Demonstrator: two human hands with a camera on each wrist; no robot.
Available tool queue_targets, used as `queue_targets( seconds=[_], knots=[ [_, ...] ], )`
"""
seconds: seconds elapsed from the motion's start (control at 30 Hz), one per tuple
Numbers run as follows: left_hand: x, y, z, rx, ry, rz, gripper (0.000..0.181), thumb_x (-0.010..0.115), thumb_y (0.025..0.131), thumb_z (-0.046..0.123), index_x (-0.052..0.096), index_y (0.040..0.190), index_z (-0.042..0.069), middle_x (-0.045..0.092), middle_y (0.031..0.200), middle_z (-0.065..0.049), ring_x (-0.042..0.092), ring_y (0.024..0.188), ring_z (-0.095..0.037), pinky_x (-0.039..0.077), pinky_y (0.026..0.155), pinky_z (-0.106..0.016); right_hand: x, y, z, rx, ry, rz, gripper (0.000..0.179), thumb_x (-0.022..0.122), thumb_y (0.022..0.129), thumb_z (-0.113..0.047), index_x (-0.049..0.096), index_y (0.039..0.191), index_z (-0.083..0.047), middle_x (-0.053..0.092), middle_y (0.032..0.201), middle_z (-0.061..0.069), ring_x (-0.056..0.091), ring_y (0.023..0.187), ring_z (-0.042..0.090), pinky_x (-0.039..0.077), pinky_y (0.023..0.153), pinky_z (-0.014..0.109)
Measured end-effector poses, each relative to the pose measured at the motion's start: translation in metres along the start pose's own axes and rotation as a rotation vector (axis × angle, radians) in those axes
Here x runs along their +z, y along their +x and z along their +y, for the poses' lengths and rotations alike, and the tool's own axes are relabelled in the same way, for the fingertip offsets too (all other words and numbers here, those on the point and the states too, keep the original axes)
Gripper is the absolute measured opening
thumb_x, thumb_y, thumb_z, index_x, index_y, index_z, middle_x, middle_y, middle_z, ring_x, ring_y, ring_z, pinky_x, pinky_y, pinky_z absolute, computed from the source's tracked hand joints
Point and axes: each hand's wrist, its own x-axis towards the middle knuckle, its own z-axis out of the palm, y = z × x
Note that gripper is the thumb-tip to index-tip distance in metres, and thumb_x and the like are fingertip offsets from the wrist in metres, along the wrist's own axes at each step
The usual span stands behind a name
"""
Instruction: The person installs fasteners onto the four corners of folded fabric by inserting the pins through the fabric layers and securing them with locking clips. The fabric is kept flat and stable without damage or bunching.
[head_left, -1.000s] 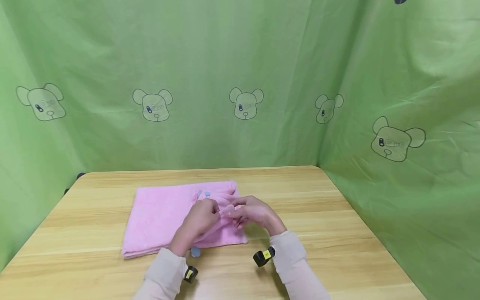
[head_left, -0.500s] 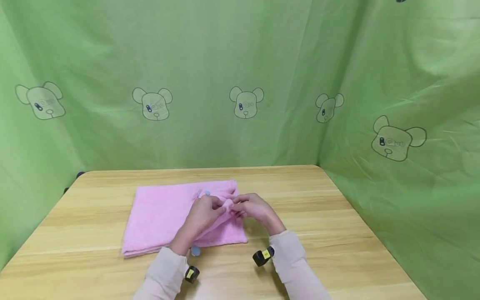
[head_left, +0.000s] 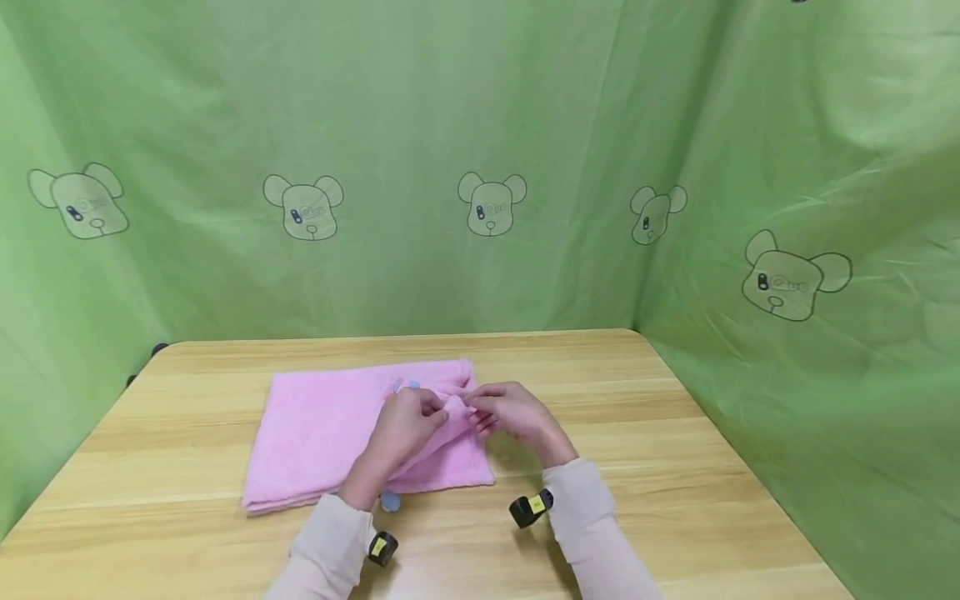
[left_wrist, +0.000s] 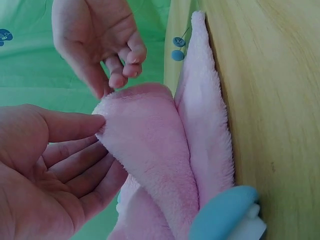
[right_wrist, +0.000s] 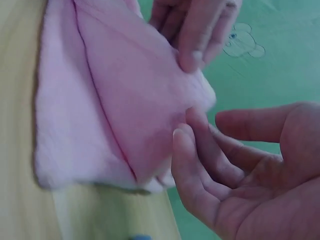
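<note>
A folded pink plush cloth (head_left: 322, 433) lies on the table, its right part lifted into a loose flap. My left hand (head_left: 405, 423) pinches the flap's edge between thumb and index finger, plainest in the left wrist view. Opposite it, my right hand (head_left: 519, 417) has its fingertips at the flap's corner. In the right wrist view that right hand (right_wrist: 260, 185) shows a gap between thumb and fingers, the fingers loosely bent against the cloth. Small blue rounded pieces sit about the cloth, one (head_left: 390, 501) at the near edge and another (head_left: 414, 385) beyond the left hand.
The wooden table (head_left: 637, 433) extends around the cloth on all sides. Green curtains (head_left: 405, 275) printed with bear heads hang behind and to the sides. A black wrist camera is worn on each wrist, the right one (head_left: 531, 508) just above the tabletop.
My left hand has gone from a curled pose over the cloth to pinching the raised flap's edge. The right hand has shifted slightly upward, its fingertips now at the flap's corner.
</note>
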Motion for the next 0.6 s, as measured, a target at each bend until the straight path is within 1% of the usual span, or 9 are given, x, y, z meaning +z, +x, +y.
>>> queue_targets(
  seconds=[0.1,0.17,0.23,0.3,0.4,0.5,0.6],
  knots=[
    [-0.001,0.0,0.0,-0.005,0.0,0.004,0.01,0.077,0.086,0.008,0.077,0.094,0.001,0.077,0.087,-0.011,0.072,0.082,-0.024,0.059,0.077,-0.039,-0.007,-0.001,0.0,0.019,-0.065,0.086,0.029,0.057,0.1,-0.009,0.065,0.117,0.013,0.069,0.084,0.015,0.065,0.071,0.017,0.06,0.07,0.032],
    [-0.002,0.0,0.0,-0.007,-0.004,0.006,0.01,0.077,0.086,0.009,0.077,0.094,0.001,0.077,0.087,-0.011,0.072,0.082,-0.024,0.059,0.078,-0.04,-0.012,-0.003,0.001,0.03,-0.148,0.156,0.026,0.058,0.098,-0.009,0.067,0.109,0.013,0.068,0.077,0.015,0.064,0.065,0.015,0.059,0.064,0.03],
    [-0.003,0.0,0.0,-0.006,-0.003,0.008,0.01,0.076,0.087,0.009,0.077,0.093,0.001,0.077,0.087,-0.01,0.072,0.082,-0.024,0.058,0.077,-0.039,-0.017,-0.004,0.003,0.053,-0.235,0.217,0.022,0.061,0.096,-0.009,0.068,0.102,0.011,0.069,0.074,0.016,0.065,0.062,0.017,0.059,0.063,0.031],
    [-0.003,0.0,0.0,-0.004,-0.003,0.01,0.009,0.076,0.087,0.008,0.077,0.093,0.001,0.077,0.087,-0.01,0.072,0.082,-0.024,0.059,0.077,-0.04,-0.021,-0.004,0.006,0.079,-0.321,0.255,0.018,0.064,0.094,-0.009,0.068,0.096,0.008,0.069,0.072,0.016,0.066,0.061,0.018,0.06,0.063,0.034],
    [-0.003,0.0,0.0,-0.012,-0.005,0.012,0.009,0.075,0.087,0.008,0.077,0.093,0.001,0.077,0.087,-0.01,0.072,0.083,-0.024,0.058,0.079,-0.04,-0.026,-0.004,0.01,0.121,-0.434,0.284,0.013,0.068,0.091,-0.011,0.068,0.09,0.002,0.069,0.072,0.013,0.066,0.061,0.02,0.059,0.062,0.034],
    [-0.003,0.0,-0.001,-0.013,-0.004,0.016,0.009,0.075,0.087,0.008,0.077,0.093,0.001,0.077,0.087,-0.011,0.072,0.083,-0.025,0.058,0.079,-0.04,-0.027,-0.004,0.013,0.141,-0.535,0.294,0.012,0.072,0.088,-0.013,0.066,0.086,-0.003,0.066,0.071,0.008,0.061,0.061,0.018,0.052,0.057,0.029],
    [-0.003,0.0,-0.001,-0.015,-0.004,0.018,0.009,0.076,0.087,0.009,0.078,0.093,0.002,0.077,0.087,-0.01,0.072,0.083,-0.024,0.058,0.079,-0.04,-0.025,-0.003,0.017,0.156,-0.599,0.288,0.014,0.076,0.084,-0.013,0.064,0.083,-0.006,0.064,0.073,0.006,0.059,0.062,0.018,0.046,0.056,0.027]
  ],
)
